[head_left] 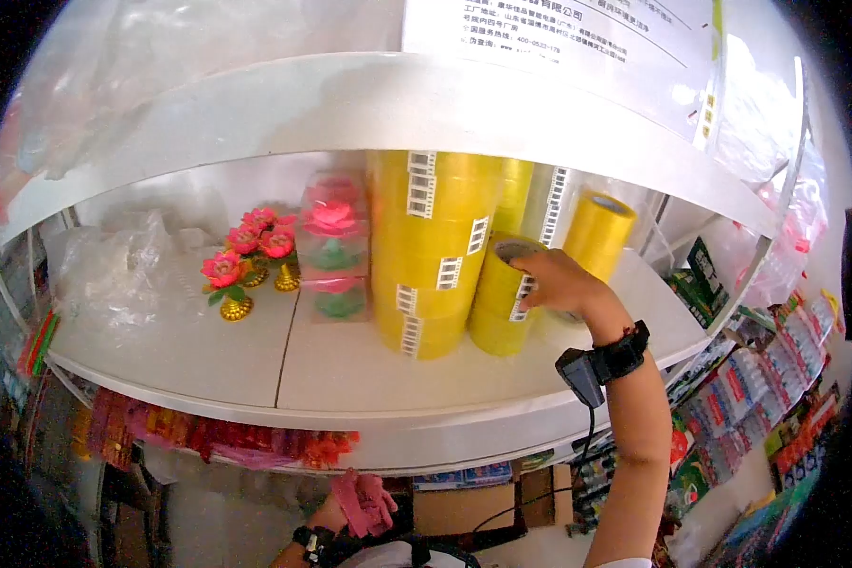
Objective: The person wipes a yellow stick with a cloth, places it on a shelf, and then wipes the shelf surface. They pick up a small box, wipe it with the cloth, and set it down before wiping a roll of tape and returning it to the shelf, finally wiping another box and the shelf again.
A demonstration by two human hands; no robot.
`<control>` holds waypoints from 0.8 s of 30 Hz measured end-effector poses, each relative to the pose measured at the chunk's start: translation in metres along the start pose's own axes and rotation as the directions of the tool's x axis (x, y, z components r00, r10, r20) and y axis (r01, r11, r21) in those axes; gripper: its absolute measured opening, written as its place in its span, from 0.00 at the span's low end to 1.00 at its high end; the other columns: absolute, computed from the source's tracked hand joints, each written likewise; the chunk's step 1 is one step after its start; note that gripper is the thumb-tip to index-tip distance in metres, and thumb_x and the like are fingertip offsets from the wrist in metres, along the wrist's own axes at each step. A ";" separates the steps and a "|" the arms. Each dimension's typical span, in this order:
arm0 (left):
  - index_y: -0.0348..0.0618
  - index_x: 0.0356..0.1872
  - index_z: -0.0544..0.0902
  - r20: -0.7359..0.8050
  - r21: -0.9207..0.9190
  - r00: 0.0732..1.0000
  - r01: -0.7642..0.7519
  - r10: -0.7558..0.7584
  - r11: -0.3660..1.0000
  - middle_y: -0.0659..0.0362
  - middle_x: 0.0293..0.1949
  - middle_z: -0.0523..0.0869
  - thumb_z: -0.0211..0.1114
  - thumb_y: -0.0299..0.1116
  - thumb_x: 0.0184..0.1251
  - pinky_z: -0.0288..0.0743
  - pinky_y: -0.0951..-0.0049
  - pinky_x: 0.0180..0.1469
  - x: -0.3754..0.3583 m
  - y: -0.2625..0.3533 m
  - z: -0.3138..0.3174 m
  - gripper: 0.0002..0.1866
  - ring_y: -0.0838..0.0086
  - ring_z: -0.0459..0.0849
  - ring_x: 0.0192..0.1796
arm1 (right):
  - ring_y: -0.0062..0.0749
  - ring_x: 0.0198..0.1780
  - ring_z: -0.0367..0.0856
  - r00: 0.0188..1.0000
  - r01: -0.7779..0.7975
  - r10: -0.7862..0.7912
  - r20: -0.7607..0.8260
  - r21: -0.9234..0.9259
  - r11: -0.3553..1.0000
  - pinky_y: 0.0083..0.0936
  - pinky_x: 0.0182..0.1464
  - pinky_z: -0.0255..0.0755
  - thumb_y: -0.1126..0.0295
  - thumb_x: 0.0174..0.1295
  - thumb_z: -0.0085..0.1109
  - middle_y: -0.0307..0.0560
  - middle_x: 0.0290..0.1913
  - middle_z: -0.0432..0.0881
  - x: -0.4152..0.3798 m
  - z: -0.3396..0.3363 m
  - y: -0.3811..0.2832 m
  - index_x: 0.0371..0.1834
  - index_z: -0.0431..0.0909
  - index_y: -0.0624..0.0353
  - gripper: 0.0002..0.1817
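My right hand (568,284) reaches onto the white shelf, its fingers closed on the rim and side of a short stack of yellow packing tape rolls (497,308). The stack stands upright, with a barcode strip down its side. Directly to its left rises a taller stack of yellow tape rolls (431,246). Behind my right hand another stack of yellow tape (598,232) leans slightly. Low in the view, below the shelf, my left hand (328,516) is closed around a crumpled pink cloth (364,502).
Pink lotus ornaments on gold bases (235,303) and boxed lotus flowers (331,222) stand left of the tape. Crumpled clear plastic (109,275) lies at far left. An upper shelf edge (350,104) hangs close overhead. Packaged goods (757,388) hang at right.
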State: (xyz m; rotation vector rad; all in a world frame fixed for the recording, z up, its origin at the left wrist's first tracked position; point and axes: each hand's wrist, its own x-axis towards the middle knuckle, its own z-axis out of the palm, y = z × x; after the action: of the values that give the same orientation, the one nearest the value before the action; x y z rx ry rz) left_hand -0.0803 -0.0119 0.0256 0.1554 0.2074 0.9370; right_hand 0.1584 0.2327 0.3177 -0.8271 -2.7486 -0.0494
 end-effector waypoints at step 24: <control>0.32 0.35 0.70 -0.055 0.211 0.998 0.022 -0.011 0.977 0.36 0.34 0.75 0.39 0.59 0.57 0.71 0.64 0.30 0.023 -0.008 -0.072 0.32 0.53 0.77 0.37 | 0.38 0.60 0.57 0.888 -0.460 0.460 -0.029 -0.039 0.887 0.46 0.62 0.37 0.44 0.33 0.62 0.47 0.51 0.71 -0.082 0.088 0.075 0.52 0.68 0.55 0.41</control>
State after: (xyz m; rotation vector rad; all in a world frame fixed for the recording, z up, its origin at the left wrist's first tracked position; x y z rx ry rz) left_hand -0.0786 0.0053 -0.0478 0.3248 0.3574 0.9018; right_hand 0.2429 0.2611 0.2080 -1.4601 -2.4650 -0.0245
